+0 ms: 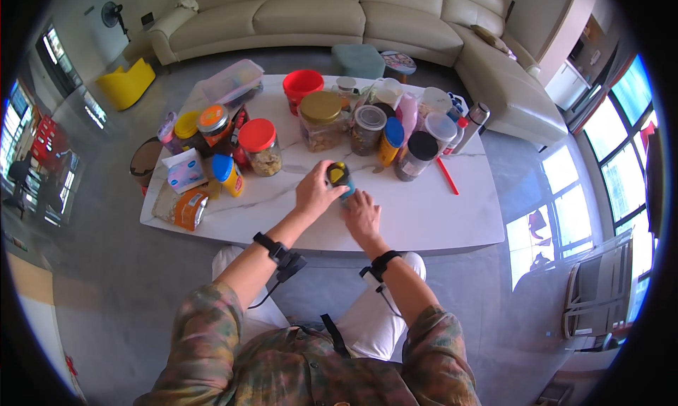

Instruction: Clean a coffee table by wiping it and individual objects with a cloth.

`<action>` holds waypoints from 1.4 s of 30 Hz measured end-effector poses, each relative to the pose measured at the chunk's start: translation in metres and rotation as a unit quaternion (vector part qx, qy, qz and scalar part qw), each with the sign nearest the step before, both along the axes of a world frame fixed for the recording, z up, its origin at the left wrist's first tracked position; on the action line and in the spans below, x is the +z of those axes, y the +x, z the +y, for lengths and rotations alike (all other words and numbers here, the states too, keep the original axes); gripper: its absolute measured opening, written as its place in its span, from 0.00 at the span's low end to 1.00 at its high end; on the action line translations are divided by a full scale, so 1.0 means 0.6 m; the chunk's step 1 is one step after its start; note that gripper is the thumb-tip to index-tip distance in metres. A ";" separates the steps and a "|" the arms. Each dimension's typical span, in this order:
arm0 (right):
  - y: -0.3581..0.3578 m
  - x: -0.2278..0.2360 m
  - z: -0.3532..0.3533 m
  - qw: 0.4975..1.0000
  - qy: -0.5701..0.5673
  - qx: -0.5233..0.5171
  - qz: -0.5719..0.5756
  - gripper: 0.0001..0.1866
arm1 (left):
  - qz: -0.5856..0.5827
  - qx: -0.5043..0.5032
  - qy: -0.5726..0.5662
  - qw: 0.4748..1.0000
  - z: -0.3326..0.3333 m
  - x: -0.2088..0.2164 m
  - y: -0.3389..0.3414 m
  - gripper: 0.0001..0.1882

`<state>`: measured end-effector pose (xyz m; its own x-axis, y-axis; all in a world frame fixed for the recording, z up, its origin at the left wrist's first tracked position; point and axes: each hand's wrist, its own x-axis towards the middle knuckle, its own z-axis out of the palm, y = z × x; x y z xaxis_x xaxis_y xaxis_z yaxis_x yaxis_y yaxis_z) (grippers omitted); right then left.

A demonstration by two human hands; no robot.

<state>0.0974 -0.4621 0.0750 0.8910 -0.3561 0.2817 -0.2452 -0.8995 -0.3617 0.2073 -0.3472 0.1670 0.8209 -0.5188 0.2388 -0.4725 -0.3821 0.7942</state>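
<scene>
Over the near middle of the white table (424,219), my left hand (316,194) is closed round a small dark container with a yellow patch (337,171) on it. A teal part shows at the container's lower right side, beside my left thumb. My right hand (363,217) is just below and right of it, fingers bent in against the teal part. What those fingertips grip is hidden. Behind my hands stand a clear jar with a red lid (260,146), a yellow tub with a blue lid (391,141) and a jar with a black lid (417,157).
At the table's left lie a tissue pack (185,171) and an orange-labelled food bag (185,207), near a blue-lidded yellow tub (227,175). A red stick (447,176) lies to the right. Further back are a red bucket (303,88), a gold-lidded jar (321,123) and a flask (472,127).
</scene>
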 end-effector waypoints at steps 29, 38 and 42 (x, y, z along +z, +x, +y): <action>-0.015 -0.013 0.026 0.999 -0.035 -0.020 0.002 0.31 | -0.301 0.043 0.037 0.952 0.047 0.091 0.154 0.20; -0.012 -0.015 0.031 0.999 -0.031 -0.018 0.006 0.31 | -0.181 0.026 0.384 0.905 0.181 0.123 0.269 0.57; -0.014 -0.006 0.035 0.999 -0.022 -0.019 0.016 0.31 | -0.205 0.016 0.359 0.910 0.179 0.123 0.252 0.54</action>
<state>0.0888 -0.4412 0.0716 0.8858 -0.3777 0.2697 -0.2904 -0.9043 -0.3128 0.3584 -0.2399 0.2407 0.7566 -0.6393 0.1370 -0.6524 -0.7520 0.0939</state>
